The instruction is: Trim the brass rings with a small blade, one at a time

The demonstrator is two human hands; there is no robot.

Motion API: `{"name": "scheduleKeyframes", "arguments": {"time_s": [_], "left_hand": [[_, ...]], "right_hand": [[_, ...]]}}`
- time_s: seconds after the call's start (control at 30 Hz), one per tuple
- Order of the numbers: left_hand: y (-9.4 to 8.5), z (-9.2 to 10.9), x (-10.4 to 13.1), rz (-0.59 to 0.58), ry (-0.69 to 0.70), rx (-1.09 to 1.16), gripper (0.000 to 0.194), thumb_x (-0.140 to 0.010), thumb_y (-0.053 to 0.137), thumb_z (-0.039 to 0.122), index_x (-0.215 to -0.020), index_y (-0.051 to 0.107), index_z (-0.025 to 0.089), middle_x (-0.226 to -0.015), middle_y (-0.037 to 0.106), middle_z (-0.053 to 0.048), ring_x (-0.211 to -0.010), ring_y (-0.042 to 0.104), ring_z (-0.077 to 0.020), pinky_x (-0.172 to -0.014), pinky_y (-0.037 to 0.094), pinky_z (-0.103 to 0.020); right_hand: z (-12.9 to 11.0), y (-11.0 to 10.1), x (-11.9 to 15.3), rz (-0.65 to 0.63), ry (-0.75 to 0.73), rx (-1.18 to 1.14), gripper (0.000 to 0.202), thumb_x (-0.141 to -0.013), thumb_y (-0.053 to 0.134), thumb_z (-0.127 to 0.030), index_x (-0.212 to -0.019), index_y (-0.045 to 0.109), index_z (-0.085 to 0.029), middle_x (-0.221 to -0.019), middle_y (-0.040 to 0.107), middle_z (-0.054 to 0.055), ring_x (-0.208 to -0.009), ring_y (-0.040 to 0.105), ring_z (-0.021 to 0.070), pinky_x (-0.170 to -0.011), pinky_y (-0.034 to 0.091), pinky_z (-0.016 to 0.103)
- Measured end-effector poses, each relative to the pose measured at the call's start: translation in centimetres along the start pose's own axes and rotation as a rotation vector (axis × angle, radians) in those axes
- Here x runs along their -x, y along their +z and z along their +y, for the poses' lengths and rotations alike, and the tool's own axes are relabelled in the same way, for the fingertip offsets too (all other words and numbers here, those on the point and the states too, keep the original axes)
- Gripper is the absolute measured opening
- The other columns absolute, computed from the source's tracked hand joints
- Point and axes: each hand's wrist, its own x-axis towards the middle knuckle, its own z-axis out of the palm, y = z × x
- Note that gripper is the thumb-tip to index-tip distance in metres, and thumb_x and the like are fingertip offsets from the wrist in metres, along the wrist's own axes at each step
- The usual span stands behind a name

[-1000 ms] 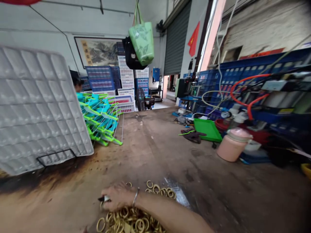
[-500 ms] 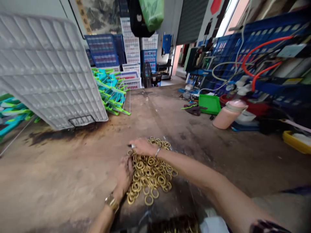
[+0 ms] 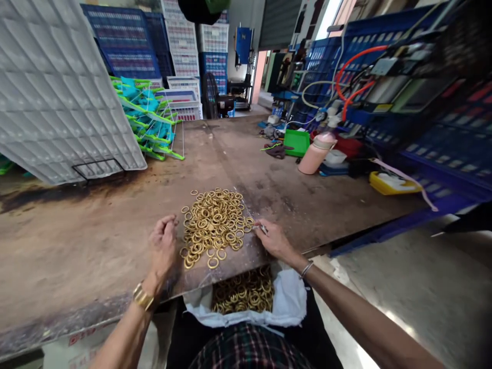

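A pile of gold-coloured metal rings lies spread on the brown tabletop near its front edge. At the pile's left side is my left hand, fingers curled inward; whether anything is inside them is hidden. My right hand is closed around a small dark, thin tool, its exact kind too small to make out. The fingertips of that hand are close to the rings on the pile's right edge. Below the table edge, a white sack on my lap holds many more such rings.
A grey ribbed panel stands at the left, with green and turquoise hangers behind it. A pink bottle, a green tray and a yellow tray are at the right. Stacked crates rise at the back.
My right hand has drawn back from the far left side of the ring pile to its right edge. My left hand has shifted slightly away from the pile. The camera view has tilted down.
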Motion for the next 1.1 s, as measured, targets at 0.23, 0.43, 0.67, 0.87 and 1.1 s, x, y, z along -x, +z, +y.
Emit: {"name": "scheduleKeyframes", "arguments": {"time_s": [0.23,0.43,0.67,0.87,1.1], "left_hand": [[0.8,0.0,12.8,-0.434,-0.513,0.287,0.035,-0.067,0.059,0.046,-0.084,0.054,0.016,-0.061,0.047,0.005,-0.040,0.026,-0.0030,-0.037,0.017,-0.017],[2.6,-1.6,16.3,-0.581,-0.648,0.380,0.035,-0.065,0.061,0.046,-0.081,0.053,0.016,-0.059,0.045,0.005,-0.042,0.026,-0.0039,-0.037,0.014,-0.018],[4.1,0.2,15.3,-0.611,-0.653,0.359,0.029,-0.063,0.063,0.041,-0.076,0.055,0.016,-0.056,0.048,0.005,-0.040,0.029,-0.0040,-0.037,0.016,-0.018],[4.5,1.5,14.4,-0.624,-0.699,0.416,0.028,-0.063,0.064,0.038,-0.075,0.054,0.015,-0.057,0.048,0.004,-0.039,0.028,-0.0029,-0.037,0.014,-0.018],[4.4,0.7,14.3,-0.590,-0.641,0.344,0.029,-0.065,0.061,0.041,-0.078,0.054,0.015,-0.056,0.048,0.005,-0.038,0.028,-0.0032,-0.036,0.016,-0.018]], "right_hand": [[-1.3,1.1,1.3,-0.023,-0.022,0.233,0.030,-0.082,0.042,-0.021,-0.110,0.053,-0.020,-0.106,0.060,0.006,-0.093,0.055,0.0175,-0.078,0.038,0.025],[-2.8,0.9,0.8,-0.157,0.021,0.450,0.027,-0.085,0.039,-0.025,-0.110,0.051,-0.025,-0.102,0.058,0.005,-0.087,0.056,0.0183,-0.070,0.038,0.026],[-2.6,1.1,0.9,-0.146,0.004,0.546,0.029,-0.086,0.033,-0.018,-0.110,0.049,-0.025,-0.103,0.053,0.006,-0.079,0.057,0.0171,-0.062,0.035,0.026],[-2.6,1.1,1.0,-0.161,-0.009,0.589,0.025,-0.087,0.033,-0.021,-0.106,0.049,-0.023,-0.100,0.051,0.005,-0.072,0.056,0.0155,-0.057,0.032,0.025],[-2.1,1.3,0.9,-0.136,-0.011,0.533,0.023,-0.085,0.035,-0.018,-0.102,0.051,-0.020,-0.101,0.050,0.006,-0.068,0.053,0.0147,-0.057,0.031,0.025]]}}
